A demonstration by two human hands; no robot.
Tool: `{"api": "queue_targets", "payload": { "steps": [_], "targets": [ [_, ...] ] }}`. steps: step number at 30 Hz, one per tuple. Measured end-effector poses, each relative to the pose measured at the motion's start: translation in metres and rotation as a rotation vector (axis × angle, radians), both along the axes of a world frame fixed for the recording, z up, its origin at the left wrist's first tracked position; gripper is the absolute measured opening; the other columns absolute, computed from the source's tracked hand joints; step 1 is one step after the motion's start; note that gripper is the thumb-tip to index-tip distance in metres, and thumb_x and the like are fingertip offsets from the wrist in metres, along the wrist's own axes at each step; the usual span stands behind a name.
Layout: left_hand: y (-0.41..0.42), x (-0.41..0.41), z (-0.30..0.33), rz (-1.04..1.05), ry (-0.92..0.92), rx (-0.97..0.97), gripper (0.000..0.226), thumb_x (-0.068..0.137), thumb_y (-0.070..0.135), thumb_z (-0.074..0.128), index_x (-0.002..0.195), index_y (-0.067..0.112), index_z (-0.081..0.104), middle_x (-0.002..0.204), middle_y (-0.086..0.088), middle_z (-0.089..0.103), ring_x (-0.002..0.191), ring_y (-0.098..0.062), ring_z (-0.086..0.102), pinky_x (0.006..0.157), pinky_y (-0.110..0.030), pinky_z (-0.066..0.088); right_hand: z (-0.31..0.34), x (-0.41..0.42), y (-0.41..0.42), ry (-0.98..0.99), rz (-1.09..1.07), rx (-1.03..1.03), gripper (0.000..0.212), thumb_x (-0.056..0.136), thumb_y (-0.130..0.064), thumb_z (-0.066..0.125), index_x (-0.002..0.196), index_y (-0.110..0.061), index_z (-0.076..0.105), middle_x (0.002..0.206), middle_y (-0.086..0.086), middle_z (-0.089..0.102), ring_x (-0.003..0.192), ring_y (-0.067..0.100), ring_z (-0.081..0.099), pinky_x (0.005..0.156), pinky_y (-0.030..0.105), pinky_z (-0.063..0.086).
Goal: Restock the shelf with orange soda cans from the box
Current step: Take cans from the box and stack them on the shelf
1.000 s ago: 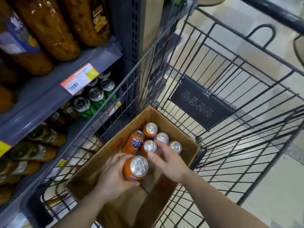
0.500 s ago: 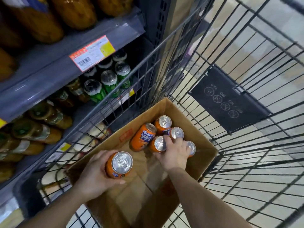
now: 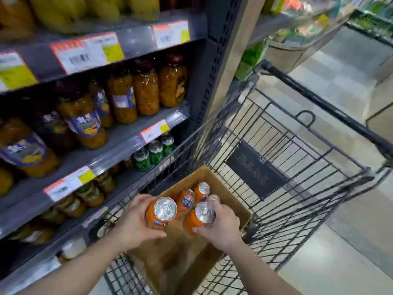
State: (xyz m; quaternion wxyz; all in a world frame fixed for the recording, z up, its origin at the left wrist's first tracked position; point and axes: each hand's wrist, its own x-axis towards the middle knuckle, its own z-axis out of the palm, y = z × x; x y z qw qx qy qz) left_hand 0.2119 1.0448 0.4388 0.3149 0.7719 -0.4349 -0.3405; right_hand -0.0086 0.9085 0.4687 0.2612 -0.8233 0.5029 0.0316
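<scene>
- Supermarket shelving [image 3: 119,143] rises to the left of our wire cart [image 3: 287,188], where the cardboard box [image 3: 238,211] sits.
- Half a second ago only our left hand [image 3: 134,222] held a can; now our right hand [image 3: 223,226] grips a second orange can [image 3: 200,218], lifted above the box.
- Left fingers wrap the first can [image 3: 161,213], also over the box.
- Three cans [image 3: 200,191] remain at the box's far end, so we judge shelving comes next.
</scene>
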Motion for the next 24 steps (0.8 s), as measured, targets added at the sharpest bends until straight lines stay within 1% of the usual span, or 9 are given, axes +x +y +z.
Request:
{"api": "queue_targets", "payload": {
  "steps": [3,8,10,12,15,17,19,21,24],
  "targets": [
    [0.019,0.000,0.037,0.018,-0.051,-0.052,0.116,0.029,0.072,0.076,0.133,0.025,0.052,0.126,0.010,0.035,0.126,-0.017,0.041,0.113,-0.033,0.032,0.048,0.007,0.018,-0.113,0.057,0.023,0.077,0.056,-0.060,0.079,0.124,-0.039,0.050,0.114,-0.013,0.063,0.110,0.015,0.056,0.095,0.033,0.043],
    [0.088,-0.007,0.107,0.114,-0.081,-0.162,0.123,0.026,0.074,0.072,0.134,0.020,0.051,0.133,0.004,0.034,0.130,-0.017,0.038,0.108,-0.019,0.024,0.118,0.020,0.071,-0.357,0.152,0.146,0.062,0.052,-0.050,0.082,0.105,-0.041,0.051,0.092,-0.013,0.072,0.085,0.005,0.067,0.085,0.028,0.051],
    [0.128,-0.013,0.141,0.165,-0.053,-0.209,0.120,0.025,0.070,0.074,0.132,0.020,0.052,0.133,-0.001,0.036,0.130,-0.019,0.040,0.114,-0.025,0.026,0.146,0.026,0.103,-0.446,0.223,0.177,0.058,0.060,-0.033,0.088,0.106,-0.035,0.052,0.092,-0.008,0.072,0.081,0.009,0.067,0.074,0.023,0.053],
    [0.175,-0.018,0.172,0.224,0.003,-0.286,0.108,0.027,0.060,0.083,0.126,0.032,0.048,0.133,-0.004,0.041,0.127,-0.022,0.046,0.113,-0.038,0.035,0.173,0.033,0.140,-0.532,0.292,0.211,0.056,0.065,-0.018,0.089,0.106,-0.030,0.053,0.093,-0.003,0.072,0.077,0.007,0.065,0.074,0.024,0.053],
    [0.248,-0.022,0.216,0.307,-0.016,-0.362,0.093,0.032,0.049,0.089,0.112,0.047,0.041,0.128,-0.002,0.049,0.119,-0.018,0.052,0.106,-0.038,0.043,0.211,0.048,0.198,-0.654,0.393,0.288,0.056,0.069,-0.006,0.088,0.112,-0.023,0.055,0.097,-0.003,0.071,0.079,-0.001,0.065,0.078,0.020,0.053],
    [0.298,-0.022,0.242,0.360,0.052,-0.387,0.093,0.035,0.039,0.094,0.117,0.037,0.049,0.126,-0.008,0.057,0.115,-0.021,0.059,0.099,-0.043,0.049,0.237,0.064,0.239,-0.701,0.464,0.369,0.057,0.071,-0.004,0.087,0.117,-0.017,0.056,0.105,0.004,0.072,0.087,0.008,0.067,0.084,0.030,0.056],
    [0.351,-0.021,0.265,0.412,0.081,-0.394,0.089,0.041,0.029,0.096,0.120,0.023,0.056,0.106,-0.007,0.072,0.091,-0.015,0.070,0.074,-0.036,0.058,0.261,0.082,0.280,-0.738,0.547,0.435,0.056,0.072,-0.005,0.086,0.118,-0.018,0.057,0.106,0.004,0.073,0.089,0.011,0.068,0.083,0.032,0.056],
    [0.404,-0.021,0.289,0.496,0.100,-0.420,0.086,0.041,0.029,0.095,0.117,0.026,0.055,0.087,0.003,0.077,0.071,-0.007,0.071,0.057,-0.023,0.054,0.283,0.101,0.325,-0.778,0.619,0.513,0.055,0.072,-0.009,0.086,0.118,-0.022,0.058,0.107,0.000,0.074,0.093,0.011,0.070,0.080,0.029,0.056],
    [0.485,-0.024,0.316,0.656,0.111,-0.484,0.087,0.038,0.032,0.094,0.115,0.029,0.055,0.097,0.004,0.076,0.087,-0.010,0.073,0.070,-0.028,0.058,0.306,0.126,0.398,-0.818,0.707,0.598,0.056,0.075,-0.006,0.084,0.121,-0.022,0.058,0.112,0.002,0.073,0.099,0.013,0.070,0.082,0.029,0.056]
  ]
}}
